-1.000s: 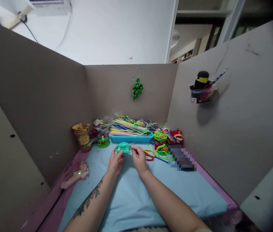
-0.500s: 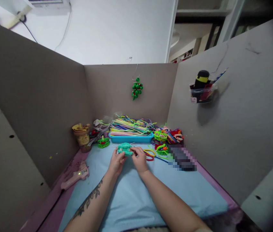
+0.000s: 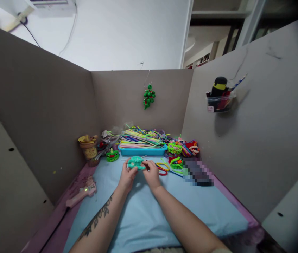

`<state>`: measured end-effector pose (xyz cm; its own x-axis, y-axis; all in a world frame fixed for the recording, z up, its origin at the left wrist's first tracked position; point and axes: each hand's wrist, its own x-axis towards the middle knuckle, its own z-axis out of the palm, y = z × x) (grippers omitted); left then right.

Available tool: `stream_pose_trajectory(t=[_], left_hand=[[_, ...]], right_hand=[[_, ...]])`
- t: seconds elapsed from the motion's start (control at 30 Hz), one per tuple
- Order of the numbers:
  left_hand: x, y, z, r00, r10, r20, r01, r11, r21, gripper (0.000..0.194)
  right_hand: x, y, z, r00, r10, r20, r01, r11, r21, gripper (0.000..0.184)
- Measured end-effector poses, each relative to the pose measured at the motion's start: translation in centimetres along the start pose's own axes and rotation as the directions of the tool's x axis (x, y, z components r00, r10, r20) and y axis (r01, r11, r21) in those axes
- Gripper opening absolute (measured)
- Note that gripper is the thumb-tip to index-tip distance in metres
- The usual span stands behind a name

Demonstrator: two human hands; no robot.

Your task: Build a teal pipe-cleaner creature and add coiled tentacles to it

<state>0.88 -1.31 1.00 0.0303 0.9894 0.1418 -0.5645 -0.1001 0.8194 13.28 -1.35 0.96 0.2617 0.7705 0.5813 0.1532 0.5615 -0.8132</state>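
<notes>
A small turquoise pipe-cleaner piece (image 3: 136, 162), rounded and fuzzy, is held up above the blue cloth between my two hands. My left hand (image 3: 127, 175) grips its left side, thumb in front and fingers behind. On its right side, my right hand (image 3: 151, 173) pinches the edge with thumb and fingertips. Just right of that hand lie scissors (image 3: 163, 168) with red and yellow handles, their blades partly hidden. Behind the piece stands a blue tray (image 3: 143, 151) heaped with coloured pipe cleaners (image 3: 142, 137).
A pink glue gun (image 3: 82, 195) with a lit green light lies at left, its cord trailing forward. Green pipe-cleaner figures (image 3: 112, 155) and a brown cup (image 3: 89, 149) stand behind. At right are another figure (image 3: 176, 162) and a blurred dark object (image 3: 198, 172). Grey panels enclose three sides.
The turquoise piece has turned in my hands, so its pale round spots no longer face me. My right fingers have moved onto its right edge.
</notes>
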Motion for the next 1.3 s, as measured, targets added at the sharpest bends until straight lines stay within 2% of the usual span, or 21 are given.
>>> stream_pose_trajectory(t=[0.2, 0.37, 0.5, 0.8, 0.97, 1.3], left_hand=[[0.4, 0.1, -0.2, 0.998, 0.028, -0.054, -0.030, 0.999, -0.028, 0.059], [1.0, 0.5, -0.7, 0.991, 0.002, -0.132, -0.014, 0.996, -0.089, 0.049], [1.2, 0.5, -1.0, 0.989, -0.039, -0.145, 0.021, 0.992, -0.127, 0.047], [1.2, 0.3, -1.1, 0.993, -0.034, -0.109, 0.017, 0.988, -0.154, 0.045], [1.2, 0.1, -1.2, 0.998, -0.018, -0.063, 0.010, 0.991, -0.132, 0.044], [1.2, 0.1, -1.2, 0.997, -0.020, -0.077, 0.011, 0.993, -0.117, 0.048]], right_hand=[[0.0, 0.3, 0.2, 0.999, 0.033, 0.032, -0.035, 0.997, 0.067, 0.020], [-0.1, 0.8, 0.3, 0.990, 0.110, -0.087, -0.103, 0.991, 0.083, 0.018], [0.0, 1.2, 0.1, 0.984, 0.062, -0.167, -0.064, 0.998, -0.005, 0.012], [-0.3, 1.1, 0.5, 0.991, -0.105, -0.080, 0.089, 0.980, -0.179, 0.020], [-0.2, 0.1, 0.1, 0.992, -0.118, 0.046, 0.125, 0.969, -0.214, 0.014], [-0.1, 0.0, 0.0, 0.989, -0.126, 0.082, 0.140, 0.967, -0.213, 0.015]])
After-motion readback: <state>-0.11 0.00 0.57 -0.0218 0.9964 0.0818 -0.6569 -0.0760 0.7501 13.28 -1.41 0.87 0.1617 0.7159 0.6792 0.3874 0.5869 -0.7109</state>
